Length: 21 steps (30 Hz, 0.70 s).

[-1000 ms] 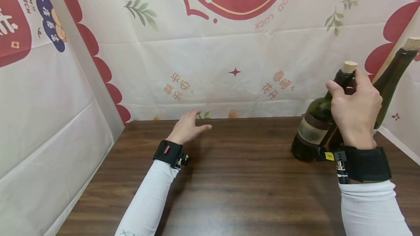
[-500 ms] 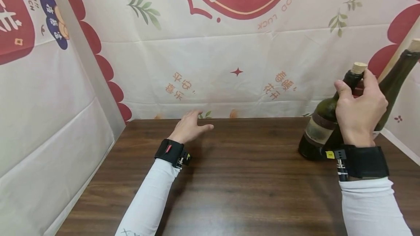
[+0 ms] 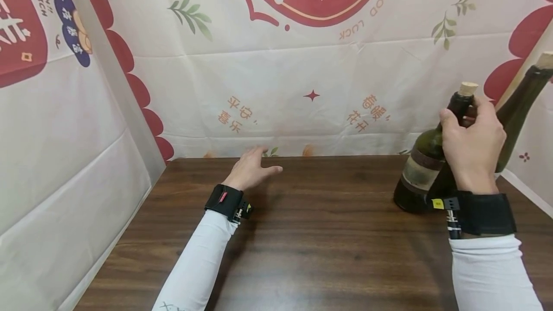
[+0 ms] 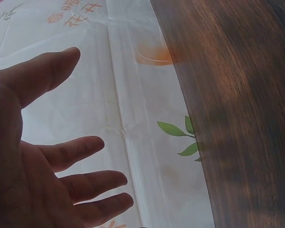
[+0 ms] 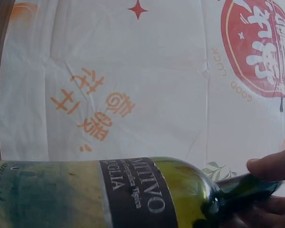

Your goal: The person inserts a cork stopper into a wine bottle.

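A dark green wine bottle with a cork and a worn label stands on the wooden table at the right. My right hand grips its neck just under the cork. The right wrist view shows the same bottle close up, with fingertips on the neck. A second dark green corked bottle stands just behind my right hand. My left hand hovers open near the back edge of the table, fingers spread and holding nothing; the left wrist view shows that hand with relaxed fingers.
A printed cloth backdrop with red shapes and orange characters walls the table at the back, left and right. The dark wood tabletop stretches between my two arms. White sleeves and black wrist straps cover both forearms.
My right hand and the bottle it grips have shifted slightly right and a little lower. The left hand has stayed in place.
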Each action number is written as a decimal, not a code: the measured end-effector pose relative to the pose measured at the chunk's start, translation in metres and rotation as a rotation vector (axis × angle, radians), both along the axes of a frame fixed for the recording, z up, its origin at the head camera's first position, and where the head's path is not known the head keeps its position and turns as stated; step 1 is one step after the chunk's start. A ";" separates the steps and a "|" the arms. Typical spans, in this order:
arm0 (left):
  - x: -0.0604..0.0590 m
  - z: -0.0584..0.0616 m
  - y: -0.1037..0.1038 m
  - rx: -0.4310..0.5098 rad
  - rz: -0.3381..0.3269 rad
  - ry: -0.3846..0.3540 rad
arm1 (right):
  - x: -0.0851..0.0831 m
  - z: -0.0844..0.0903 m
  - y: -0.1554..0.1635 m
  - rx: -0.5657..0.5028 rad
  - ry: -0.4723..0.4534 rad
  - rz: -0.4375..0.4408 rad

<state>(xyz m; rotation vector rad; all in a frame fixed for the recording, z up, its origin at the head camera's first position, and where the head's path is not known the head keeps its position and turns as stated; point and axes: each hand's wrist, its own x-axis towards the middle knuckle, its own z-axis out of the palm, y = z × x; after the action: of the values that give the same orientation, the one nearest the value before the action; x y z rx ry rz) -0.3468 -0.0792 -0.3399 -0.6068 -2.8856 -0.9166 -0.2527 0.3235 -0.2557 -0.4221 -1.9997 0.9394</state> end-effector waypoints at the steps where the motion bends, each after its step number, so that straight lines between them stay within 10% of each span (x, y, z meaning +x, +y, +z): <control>1: 0.000 0.000 -0.001 0.003 0.002 0.000 | -0.001 0.000 0.000 -0.002 -0.014 0.006; 7: 0.001 -0.002 -0.004 -0.003 0.020 -0.009 | -0.002 0.001 -0.008 -0.021 -0.027 0.024; 15: -0.001 0.001 -0.001 0.004 0.018 0.009 | 0.004 0.012 -0.029 0.087 0.371 -0.034; 21: -0.001 0.005 0.003 -0.022 0.015 0.006 | 0.002 0.010 -0.047 0.210 0.509 0.094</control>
<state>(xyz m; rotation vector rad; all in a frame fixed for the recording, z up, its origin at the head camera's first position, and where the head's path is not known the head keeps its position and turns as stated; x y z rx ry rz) -0.3482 -0.0761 -0.3349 -0.5875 -2.8945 -0.8802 -0.2503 0.2762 -0.2461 0.0321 -1.6333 0.7870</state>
